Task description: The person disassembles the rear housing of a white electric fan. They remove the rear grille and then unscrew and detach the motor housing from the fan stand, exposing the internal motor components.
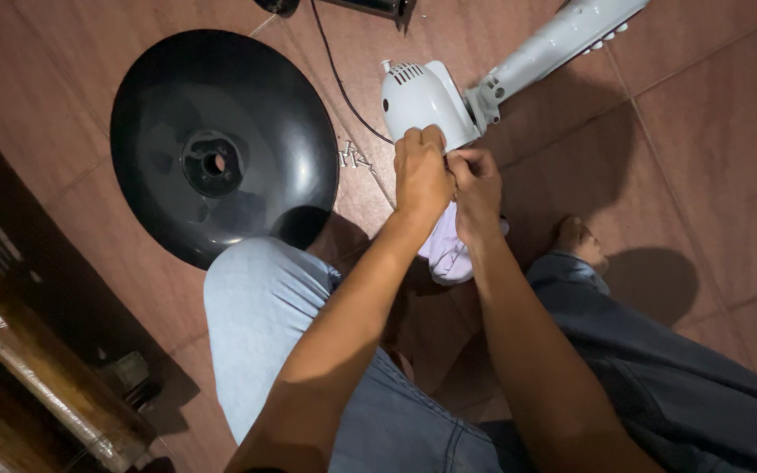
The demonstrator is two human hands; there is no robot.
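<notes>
Black round fan base (221,144) on reddish tiles (711,131), loose screws (354,158) beside it — black cord (336,74), wooden furniture (19,368)

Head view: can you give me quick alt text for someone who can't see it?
Seen from above, a seated person's left hand and right hand press together on a white fan motor housing lying on a brown tiled floor, with a pale cloth beneath them. A black round fan base and loose screws lie to the left.

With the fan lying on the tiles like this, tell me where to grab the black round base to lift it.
Grip the black round base at its thin outer rim on the far side, away from the knee that overlaps its near edge. It lies flat like a shallow dish, so the rim is probably the easiest hold; the centre hub looks too shallow.
</notes>
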